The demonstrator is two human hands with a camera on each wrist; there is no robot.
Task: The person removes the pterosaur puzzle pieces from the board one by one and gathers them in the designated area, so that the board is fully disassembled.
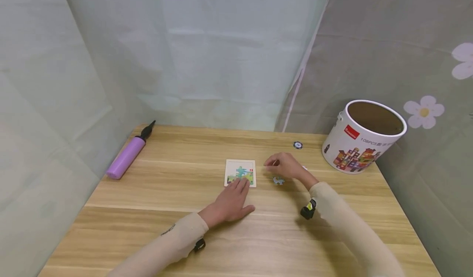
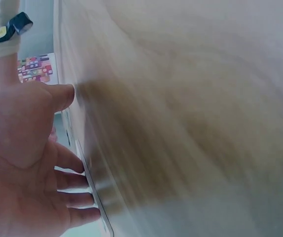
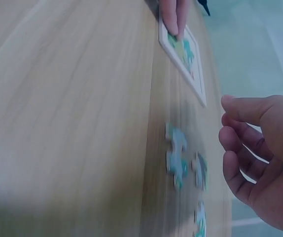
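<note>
A small square jigsaw puzzle board [image 1: 232, 166] with a pale frame lies mid-table, its lower part filled with a green and teal picture. My left hand [image 1: 233, 201] rests its straight fingers on the board's near edge, thumb spread to the right. Just right of the board, my right hand [image 1: 286, 165] hovers over the table. Its fingers are loosely bent, the thumb close to the index fingertip, and nothing shows between them in the right wrist view. Below it lie loose puzzle pieces: a larger blue-grey one [image 3: 177, 155], a smaller one [image 3: 199, 170] and another [image 3: 200, 219].
At the back right stands a large white bucket [image 1: 363, 145] with printed blocks on its side. A dark round chip [image 1: 297, 145] lies left of it. A purple hand pump [image 1: 127, 157] with a black nozzle is at the far left edge. Cloth hangs behind the wooden table [image 1: 166, 191].
</note>
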